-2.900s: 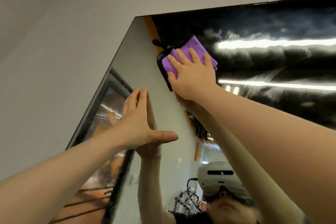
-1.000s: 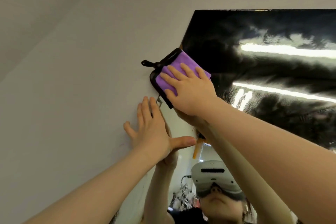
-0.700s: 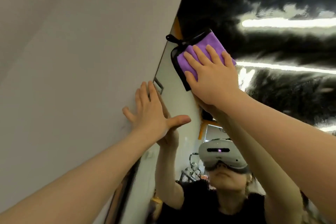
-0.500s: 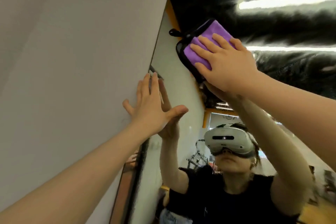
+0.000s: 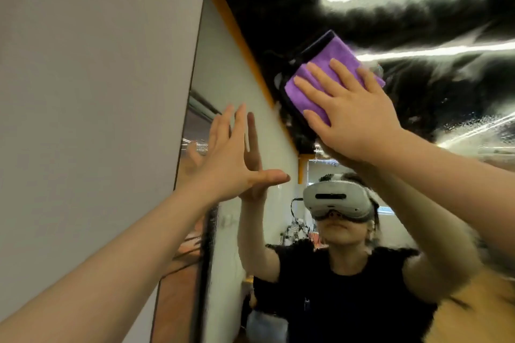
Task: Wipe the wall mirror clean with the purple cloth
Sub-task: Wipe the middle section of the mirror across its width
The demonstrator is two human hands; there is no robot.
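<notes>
1. Rightward and down from the mirror's (image 5: 239, 108) top-left corner, the purple cloth (image 5: 328, 75) has slid under the right hand's (image 5: 354, 117) flat, pressing fingers.
2. Left hand (image 5: 231, 164), fingers straight, braces near the left edge.
3. Streaks to the right suggest more wiping remains.

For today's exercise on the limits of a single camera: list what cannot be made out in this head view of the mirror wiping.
- Glass under the purple cloth: hidden by the cloth and the right hand.
- Mirror: right and bottom edges cut off by the frame.
- Left hand: palm faces away, so contact with the glass is unclear.
- Smears at upper right: blurred among reflected lights.
</notes>
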